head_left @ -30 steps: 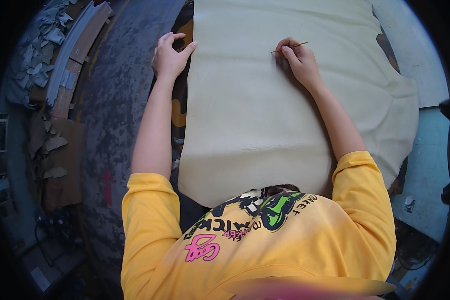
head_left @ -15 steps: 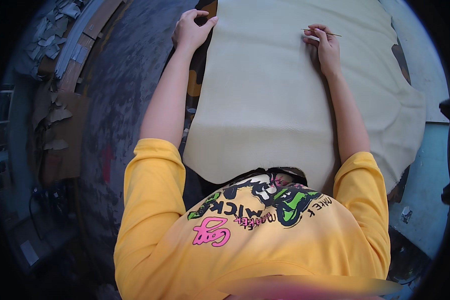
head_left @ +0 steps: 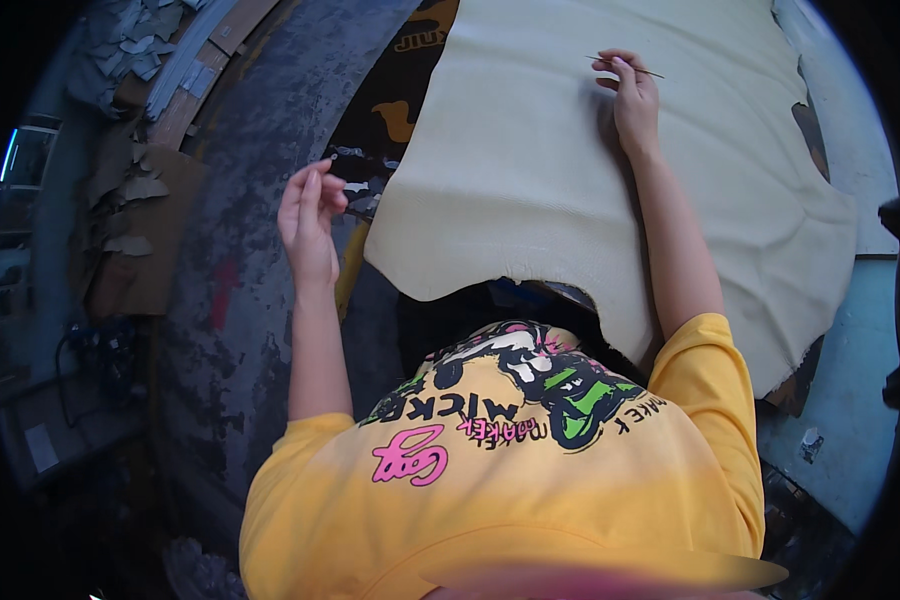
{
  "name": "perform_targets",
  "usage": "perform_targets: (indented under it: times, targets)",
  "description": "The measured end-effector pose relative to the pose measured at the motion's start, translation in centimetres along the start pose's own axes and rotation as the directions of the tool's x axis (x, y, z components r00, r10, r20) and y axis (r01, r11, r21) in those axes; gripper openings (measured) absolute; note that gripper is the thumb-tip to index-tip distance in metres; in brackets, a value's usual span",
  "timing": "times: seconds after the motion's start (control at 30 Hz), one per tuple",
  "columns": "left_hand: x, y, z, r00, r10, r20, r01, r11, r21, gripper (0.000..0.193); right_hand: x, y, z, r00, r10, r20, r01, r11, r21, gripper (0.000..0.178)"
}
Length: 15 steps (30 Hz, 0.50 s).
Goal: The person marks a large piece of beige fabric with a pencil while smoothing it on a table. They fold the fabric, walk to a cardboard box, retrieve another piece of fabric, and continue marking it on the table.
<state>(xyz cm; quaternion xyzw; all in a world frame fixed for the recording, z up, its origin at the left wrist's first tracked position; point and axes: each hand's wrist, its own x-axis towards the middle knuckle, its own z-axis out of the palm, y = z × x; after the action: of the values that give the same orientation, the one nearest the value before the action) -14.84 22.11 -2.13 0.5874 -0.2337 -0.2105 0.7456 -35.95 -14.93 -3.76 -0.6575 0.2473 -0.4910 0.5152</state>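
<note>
A large pale cream sheet, which looks like leather (head_left: 510,180), spreads out in front of me, with a curved near edge close to my shirt. Over its upper middle, my right hand (head_left: 634,105) is closed on a thin golden-brown stick (head_left: 650,72), held crosswise between the fingers. My left hand (head_left: 310,225) is off the sheet, to the left of its edge. Its fingers are bent together; a tiny pale speck shows at the fingertips, too small to name.
A dark cloth with orange-brown patterns (head_left: 395,120) shows beneath the sheet's left edge. Left of it runs a dark, worn grey surface (head_left: 240,200). Cardboard (head_left: 155,240) and grey scraps (head_left: 135,45) lie at the far left. A pale blue surface (head_left: 850,390) is at the right.
My left hand has come back toward me from the sheet's far left edge, and its fingers have closed together. The right hand, still with the stick, has shifted slightly left.
</note>
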Motion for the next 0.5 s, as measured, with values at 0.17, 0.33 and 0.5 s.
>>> perform_targets:
  times: [0.17, 0.33, 0.5]
  targets:
    - [-10.0, -3.2, -2.9, 0.838, -0.47, -0.277, 0.418, 0.879, -0.229, 0.032, 1.2, 0.4, 7.1, 0.937, 0.074, 0.34, -0.06, 0.997, -0.05, 0.024]
    - [-13.1, -5.5, -1.0, 0.826, -0.561, 0.056, 0.532, 0.741, -0.41, 0.044, 1.9, 1.1, 9.1, 0.952, 0.008, 0.305, 0.091, 0.946, -0.311, 0.028]
    - [-12.4, -4.0, 1.5, 0.865, -0.369, 0.341, 0.496, 0.522, -0.694, 0.045, 1.6, 1.4, 8.8, 0.949, -0.062, 0.31, 0.198, 0.881, -0.429, 0.029]
